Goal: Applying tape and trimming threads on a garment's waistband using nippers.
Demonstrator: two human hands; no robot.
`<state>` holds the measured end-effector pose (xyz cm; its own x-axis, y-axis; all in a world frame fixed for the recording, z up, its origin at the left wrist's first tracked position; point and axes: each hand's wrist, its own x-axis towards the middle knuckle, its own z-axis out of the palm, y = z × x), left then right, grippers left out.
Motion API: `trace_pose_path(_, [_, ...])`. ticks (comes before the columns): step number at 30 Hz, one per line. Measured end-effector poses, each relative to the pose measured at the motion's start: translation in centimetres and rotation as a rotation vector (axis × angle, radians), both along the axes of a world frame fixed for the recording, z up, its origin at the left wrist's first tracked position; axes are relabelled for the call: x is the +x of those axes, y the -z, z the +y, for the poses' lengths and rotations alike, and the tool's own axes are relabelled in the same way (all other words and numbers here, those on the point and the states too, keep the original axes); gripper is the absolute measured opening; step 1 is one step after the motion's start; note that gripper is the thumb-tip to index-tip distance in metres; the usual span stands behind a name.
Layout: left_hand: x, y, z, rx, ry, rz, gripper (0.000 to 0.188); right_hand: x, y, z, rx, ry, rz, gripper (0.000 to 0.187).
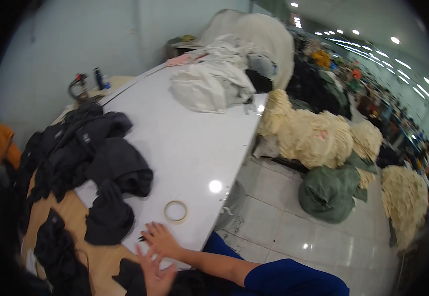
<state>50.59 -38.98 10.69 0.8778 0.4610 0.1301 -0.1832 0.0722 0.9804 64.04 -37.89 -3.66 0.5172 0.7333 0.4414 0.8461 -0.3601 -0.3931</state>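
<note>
My right hand point(161, 241) lies with fingers stretched out at the near end of the white tabletop point(189, 148). A small dark pointed object point(142, 239) shows at its fingertips, too small to name. Just in front of my left hand's neighbour on the table lies a roll of tape point(176, 212), flat and untouched. My left hand point(157, 274) is raised close to the lower edge, fingers spread, slightly blurred, holding nothing visible. Behind it is a piece of dark cloth point(128, 276), partly hidden. Another dark garment piece point(110, 217) rests left of my right hand.
Dark garments point(115, 163) are heaped along the left side, with more dark cloth point(59, 251) on the wooden surface point(103, 256). White fabric point(209, 84) covers the table's far end. Cream bundles point(318, 138) and a green sack point(325, 195) sit on the tiled floor at right.
</note>
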Motion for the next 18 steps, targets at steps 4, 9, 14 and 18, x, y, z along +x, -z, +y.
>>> trace_pose_path(4, [-1.4,-9.9,-1.0,0.171,0.686,-0.325,0.040,0.4,0.7,-0.1,0.060,-0.001,-0.041,0.035])
trace_pose_path(9, [-0.7,-8.8,-3.4,0.308,0.850,-1.052,0.029,0.8,0.7,-1.0,0.067,-0.025,-0.091,0.034])
trace_pose_path(14, [-3.1,-6.9,-2.5,0.283,0.616,-1.092,0.023,0.2,-0.5,-1.3,0.026,-0.117,-0.091,0.033])
trace_pose_path(18, [-6.3,-5.9,0.0,-0.233,0.325,-0.678,0.013,0.4,0.1,-0.8,0.016,-0.124,-0.092,0.032])
